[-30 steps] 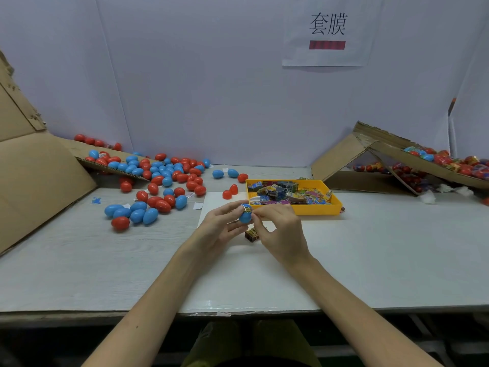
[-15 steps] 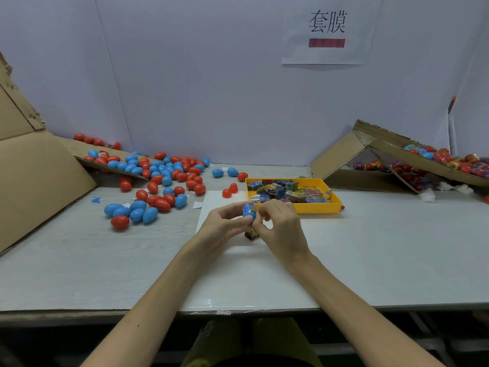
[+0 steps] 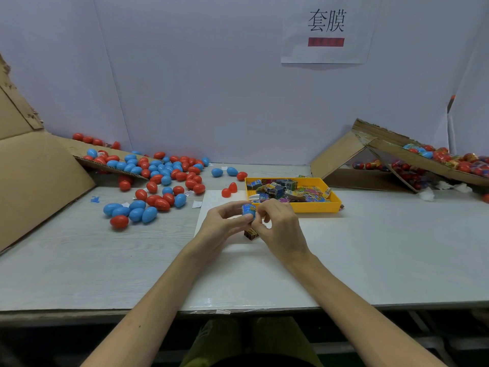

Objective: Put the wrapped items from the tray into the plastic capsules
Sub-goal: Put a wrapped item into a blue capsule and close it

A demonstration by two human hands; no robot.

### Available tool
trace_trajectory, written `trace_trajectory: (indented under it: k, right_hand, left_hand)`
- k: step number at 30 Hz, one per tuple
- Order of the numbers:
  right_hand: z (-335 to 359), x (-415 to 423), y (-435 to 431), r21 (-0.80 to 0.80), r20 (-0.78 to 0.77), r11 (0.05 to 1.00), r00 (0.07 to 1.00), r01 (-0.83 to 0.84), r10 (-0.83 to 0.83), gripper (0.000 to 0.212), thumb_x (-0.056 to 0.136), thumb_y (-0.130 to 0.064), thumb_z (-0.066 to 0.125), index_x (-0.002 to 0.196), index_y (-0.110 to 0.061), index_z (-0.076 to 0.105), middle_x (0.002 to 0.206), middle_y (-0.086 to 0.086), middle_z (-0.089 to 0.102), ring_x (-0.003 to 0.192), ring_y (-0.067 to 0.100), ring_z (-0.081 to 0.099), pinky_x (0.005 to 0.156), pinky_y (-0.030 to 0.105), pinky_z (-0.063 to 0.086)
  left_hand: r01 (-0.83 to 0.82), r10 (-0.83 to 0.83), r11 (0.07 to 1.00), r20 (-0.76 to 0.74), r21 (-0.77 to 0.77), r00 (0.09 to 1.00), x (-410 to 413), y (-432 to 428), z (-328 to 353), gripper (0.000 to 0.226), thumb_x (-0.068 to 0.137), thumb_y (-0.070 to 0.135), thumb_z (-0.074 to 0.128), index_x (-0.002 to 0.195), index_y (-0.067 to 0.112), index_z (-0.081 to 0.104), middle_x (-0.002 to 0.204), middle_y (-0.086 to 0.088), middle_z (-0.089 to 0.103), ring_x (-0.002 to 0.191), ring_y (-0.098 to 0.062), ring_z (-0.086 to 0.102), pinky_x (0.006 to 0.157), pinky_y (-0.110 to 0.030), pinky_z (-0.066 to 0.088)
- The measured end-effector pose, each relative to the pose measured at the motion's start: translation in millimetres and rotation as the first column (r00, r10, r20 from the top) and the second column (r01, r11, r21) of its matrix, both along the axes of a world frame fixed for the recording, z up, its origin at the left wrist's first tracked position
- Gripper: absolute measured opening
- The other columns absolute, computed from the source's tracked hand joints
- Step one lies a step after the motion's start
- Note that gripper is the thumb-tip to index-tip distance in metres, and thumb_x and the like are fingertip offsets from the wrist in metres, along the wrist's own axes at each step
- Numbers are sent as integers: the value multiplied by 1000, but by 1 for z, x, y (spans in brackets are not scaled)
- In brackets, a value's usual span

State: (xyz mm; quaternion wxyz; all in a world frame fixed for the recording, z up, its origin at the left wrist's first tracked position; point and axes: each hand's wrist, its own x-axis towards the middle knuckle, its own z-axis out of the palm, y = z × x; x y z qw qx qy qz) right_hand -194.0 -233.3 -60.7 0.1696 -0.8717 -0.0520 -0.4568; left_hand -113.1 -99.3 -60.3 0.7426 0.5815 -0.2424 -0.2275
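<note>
A blue capsule half (image 3: 248,211) with a wrapped item poking out of its top is held between both hands, just in front of the yellow tray (image 3: 317,207). My left hand (image 3: 225,226) grips the capsule from the left with thumb and fingers. My right hand (image 3: 277,226) pinches it from the right. The tray holds several colourful wrapped items (image 3: 288,192). Below my hands, a small dark wrapped item (image 3: 250,234) lies on the white sheet (image 3: 238,276).
Several red and blue capsules (image 3: 158,181) are scattered at the left, some on a cardboard flap (image 3: 79,152). Two red capsule halves (image 3: 229,190) lie left of the tray. A cardboard ramp (image 3: 397,152) at the right carries filled capsules. The table's front edge (image 3: 105,312) is near.
The capsule half has turned a little in my fingers and the wrapped item sits deeper in it. Both hands stayed in the same place.
</note>
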Motion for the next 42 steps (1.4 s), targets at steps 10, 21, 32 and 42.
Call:
trace_trajectory:
  k: [10, 21, 32, 42]
  right_hand:
    - [-7, 3, -1, -10, -25, 991, 990, -136, 135, 32, 76, -7, 76, 105, -6, 61, 94, 5, 61, 67, 15, 53, 62, 26, 49]
    - [-5, 11, -12, 435, -20, 886, 982, -158, 185, 25, 80, -10, 78, 103, -15, 67, 97, -2, 68, 77, 8, 64, 65, 12, 50]
    - [89, 22, -89, 969, 246, -142, 815, -201, 525, 38, 96, -13, 58, 132, -5, 53, 104, 6, 71, 91, 15, 70, 73, 23, 55]
    - [56, 25, -104, 964, -142, 252, 966, 86, 215, 28, 97, -2, 49, 123, 1, 60, 95, 11, 68, 73, 16, 67, 67, 22, 53]
  left_hand:
    - [-201, 199, 973, 25, 113, 980, 7, 0, -3, 36, 79, 17, 81, 111, 11, 66, 95, -2, 72, 90, -18, 71, 78, -29, 54]
    - [-229, 167, 946, 260, 228, 951, 1, -1, -2, 27, 88, 45, 66, 105, 25, 64, 99, 5, 72, 94, -13, 67, 70, -21, 52]
    - [-333, -90, 806, 657, 489, 748, 1, -3, -16, 31, 86, 14, 72, 108, 33, 67, 105, 14, 62, 99, -6, 55, 75, -5, 37]
    - [-330, -105, 804, 664, 495, 740, 3, -3, -18, 31, 87, 14, 71, 112, 31, 67, 111, 10, 64, 102, -9, 57, 84, -16, 42]
